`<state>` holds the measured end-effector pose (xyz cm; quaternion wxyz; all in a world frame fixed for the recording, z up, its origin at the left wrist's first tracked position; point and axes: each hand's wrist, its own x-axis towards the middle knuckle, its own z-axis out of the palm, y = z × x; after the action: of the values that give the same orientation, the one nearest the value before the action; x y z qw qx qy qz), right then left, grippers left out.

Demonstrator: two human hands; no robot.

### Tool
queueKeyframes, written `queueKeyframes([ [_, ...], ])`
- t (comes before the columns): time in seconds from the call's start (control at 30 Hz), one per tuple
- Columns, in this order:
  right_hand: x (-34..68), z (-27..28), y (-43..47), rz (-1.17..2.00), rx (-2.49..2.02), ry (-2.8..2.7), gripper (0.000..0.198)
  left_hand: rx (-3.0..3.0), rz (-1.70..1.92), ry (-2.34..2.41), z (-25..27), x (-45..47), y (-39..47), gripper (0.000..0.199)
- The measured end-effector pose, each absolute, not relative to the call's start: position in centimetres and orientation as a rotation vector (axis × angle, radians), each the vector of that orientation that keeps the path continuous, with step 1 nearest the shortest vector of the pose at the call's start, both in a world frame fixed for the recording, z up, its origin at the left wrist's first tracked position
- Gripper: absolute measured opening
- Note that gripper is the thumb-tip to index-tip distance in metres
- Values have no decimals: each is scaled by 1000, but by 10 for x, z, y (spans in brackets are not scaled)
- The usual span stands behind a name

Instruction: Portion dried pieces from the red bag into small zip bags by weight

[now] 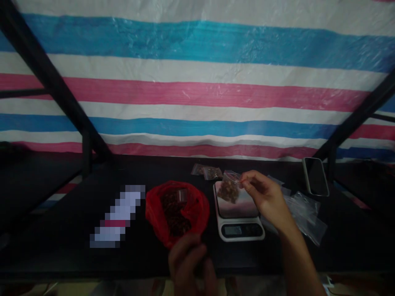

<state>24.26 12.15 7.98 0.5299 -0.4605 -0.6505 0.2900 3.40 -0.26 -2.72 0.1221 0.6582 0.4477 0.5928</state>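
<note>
My right hand (pixel 262 193) pinches the top edge of a small clear zip bag (pixel 228 190) with brownish, lumpy contents. The bag is on or just over the plate of a white digital kitchen scale (pixel 239 209); whether its full weight rests there I cannot tell. On the scale's lit display, the digits are too blurred to read. My left hand (pixel 191 265), slightly blurred, is near the table's front edge with its fingers loosely bent and apart, holding nothing visible. Just beyond it stands an open red plastic bag (pixel 154 209) holding dark, loose pieces and a small clear container (pixel 182 196).
Two small filled zip bags (pixel 212 173) lie behind the scale. Several flat clear bags (pixel 305 213) are spread right of my right forearm. A phone (pixel 316 176) is at the far right, and a pixelated light item (pixel 119 216) at left. Dark metal bars (pixel 61 90) frame the black table (pixel 129 263).
</note>
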Motion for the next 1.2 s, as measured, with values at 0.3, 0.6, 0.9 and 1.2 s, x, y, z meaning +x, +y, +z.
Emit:
queueKeyframes([
  [0.3, 146, 84, 107, 924, -1027, -1632, 12, 824, 1546, 1212, 5, 39, 35, 64],
  [0.6, 110, 70, 105, 1016, -1146, -1416, 13, 468, 1324, 1080, -1, 25, 34, 81],
  [0.9, 95, 57, 112, 821, -1394, -1742, 8, 457, 1300, 1105, 3, 20, 40, 69],
  [1.2, 98, 59, 114, 799, -1366, -1734, 9, 358, 1339, 1119, 16, 24, 44, 75],
])
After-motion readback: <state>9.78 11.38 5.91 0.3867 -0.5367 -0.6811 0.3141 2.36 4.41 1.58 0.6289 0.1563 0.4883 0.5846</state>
